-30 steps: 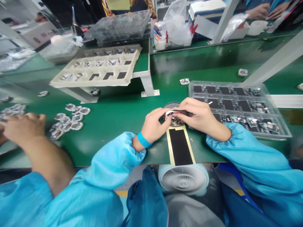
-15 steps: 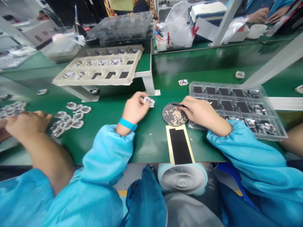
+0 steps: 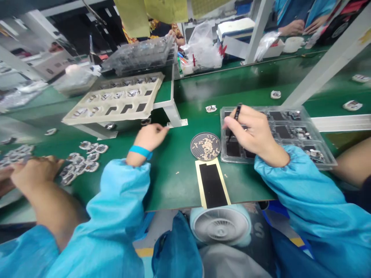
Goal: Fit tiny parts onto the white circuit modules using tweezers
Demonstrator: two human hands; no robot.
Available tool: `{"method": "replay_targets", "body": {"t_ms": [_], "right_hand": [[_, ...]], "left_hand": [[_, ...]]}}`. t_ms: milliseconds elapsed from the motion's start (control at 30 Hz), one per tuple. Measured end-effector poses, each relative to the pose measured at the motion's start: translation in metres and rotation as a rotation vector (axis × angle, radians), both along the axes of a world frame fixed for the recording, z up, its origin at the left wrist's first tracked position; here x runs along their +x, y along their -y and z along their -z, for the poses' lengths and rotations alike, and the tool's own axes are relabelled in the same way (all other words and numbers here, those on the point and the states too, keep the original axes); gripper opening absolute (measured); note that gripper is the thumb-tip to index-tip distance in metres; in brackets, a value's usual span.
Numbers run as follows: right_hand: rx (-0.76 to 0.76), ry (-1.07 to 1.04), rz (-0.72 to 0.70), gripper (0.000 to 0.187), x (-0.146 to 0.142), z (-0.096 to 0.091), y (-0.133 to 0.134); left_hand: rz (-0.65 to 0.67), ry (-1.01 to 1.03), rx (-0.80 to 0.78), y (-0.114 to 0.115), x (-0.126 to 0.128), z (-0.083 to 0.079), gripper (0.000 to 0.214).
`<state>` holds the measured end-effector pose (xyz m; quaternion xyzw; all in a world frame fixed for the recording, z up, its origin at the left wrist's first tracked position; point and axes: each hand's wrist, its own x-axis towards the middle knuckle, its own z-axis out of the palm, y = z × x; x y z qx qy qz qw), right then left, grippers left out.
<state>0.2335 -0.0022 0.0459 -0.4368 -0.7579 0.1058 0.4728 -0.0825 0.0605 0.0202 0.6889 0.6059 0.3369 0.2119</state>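
Note:
My right hand (image 3: 252, 127) grips black tweezers (image 3: 238, 112), their tip pointing down over the near left part of a clear plastic tray (image 3: 321, 156). Black rectangular pieces and small electronic parts lie in the tray's compartments. My left hand (image 3: 149, 138), a blue band at its wrist, hovers by the shelf leg, fingers loosely bent and nothing visible between them. Just behind it, partly hidden, a small white-rimmed part (image 3: 145, 121) shows. Between my hands sits a round grey dish (image 3: 193, 150) of tiny beige pieces, above a black pad on a yellow sheet (image 3: 199, 185).
A beige compartment tray (image 3: 116, 117) rests on a low shelf with a metal leg (image 3: 171, 114). Several white-rimmed parts (image 3: 79, 164) lie at the left, near a co-worker's hand (image 3: 34, 173). Another part (image 3: 211, 109) lies behind the dish. A slanted post (image 3: 321, 65) stands at the right.
My left hand has moved left and let go of the white-rimmed part. My right hand has lifted the tweezers from the dish and moved right over the clear tray. The view has shifted.

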Motion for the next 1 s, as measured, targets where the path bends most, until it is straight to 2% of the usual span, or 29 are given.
{"method": "replay_targets", "body": {"t_ms": [67, 100, 167, 267, 333, 400, 467, 567, 633, 700, 767, 833, 900, 1000], "right_hand": [[-0.050, -0.082, 0.042, 0.047, 0.005, -0.005, 0.000], [-0.103, -0.133, 0.054, 0.050, 0.007, -0.004, -0.001], [-0.257, -0.234, 0.026, 0.051, 0.009, 0.001, -0.005], [-0.472, -0.299, -0.134, 0.041, 0.013, 0.013, -0.017], [-0.536, -0.259, -0.220, 0.038, 0.015, 0.020, -0.023], [-0.538, -0.216, -0.250, 0.036, 0.016, 0.024, -0.026], [-0.521, -0.231, -0.249, 0.034, 0.015, 0.024, -0.025], [-0.491, -0.322, -0.230, 0.034, 0.012, 0.023, -0.021], [-0.453, -0.382, -0.213, 0.034, 0.009, 0.021, -0.018], [-0.406, -0.392, -0.193, 0.032, 0.006, 0.019, -0.013], [-0.351, -0.333, -0.178, 0.027, 0.002, 0.017, -0.007], [-0.268, -0.251, -0.193, 0.019, -0.002, 0.016, -0.002], [-0.185, -0.199, -0.220, 0.011, -0.008, 0.017, 0.003], [-0.117, -0.176, -0.248, 0.007, -0.015, 0.021, 0.008]], "left_hand": [[0.161, -0.126, -0.036, -0.007, 0.030, 0.009, 0.030], [0.257, -0.182, -0.003, -0.015, 0.048, 0.013, 0.027], [0.352, -0.226, 0.103, -0.039, 0.084, 0.023, 0.016], [0.321, -0.243, 0.079, -0.091, 0.125, 0.039, 0.046], [0.251, -0.249, 0.024, -0.121, 0.139, 0.050, 0.059], [0.231, -0.230, 0.022, -0.140, 0.145, 0.057, 0.048], [0.241, -0.141, 0.052, -0.141, 0.145, 0.059, 0.034], [0.274, 0.191, 0.041, -0.111, 0.135, 0.053, 0.036], [0.306, 0.470, -0.045, -0.075, 0.122, 0.047, 0.044], [0.331, 0.650, -0.155, -0.034, 0.105, 0.041, 0.052], [0.336, 0.755, -0.275, 0.004, 0.089, 0.038, 0.058], [0.356, 0.818, -0.328, 0.032, 0.076, 0.036, 0.060], [0.381, 0.836, -0.317, 0.050, 0.069, 0.035, 0.058], [0.403, 0.818, -0.271, 0.063, 0.068, 0.033, 0.053]]}}
